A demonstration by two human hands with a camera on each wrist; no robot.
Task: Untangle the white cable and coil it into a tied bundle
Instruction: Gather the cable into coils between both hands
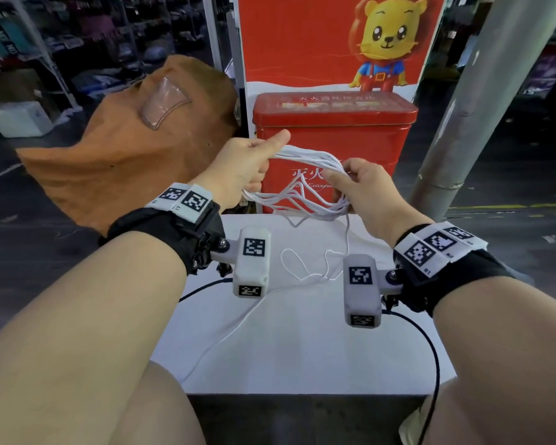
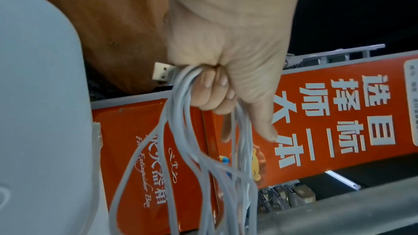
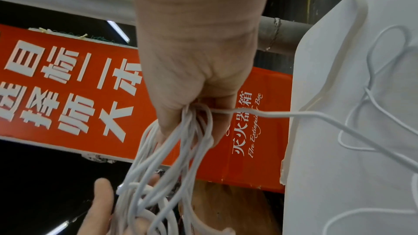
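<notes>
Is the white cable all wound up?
Partly: the thin white cable loops between both hands, but a loose tail lies on the white tabletop.

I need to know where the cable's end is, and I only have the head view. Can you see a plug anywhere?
Observer: Yes. In the left wrist view a USB plug sticks out beside the left hand, which grips the white cable.
Operator: And the right hand's grip?
Observer: The right wrist view shows the right hand holding the loops, with one strand running off onto the white surface.
</notes>
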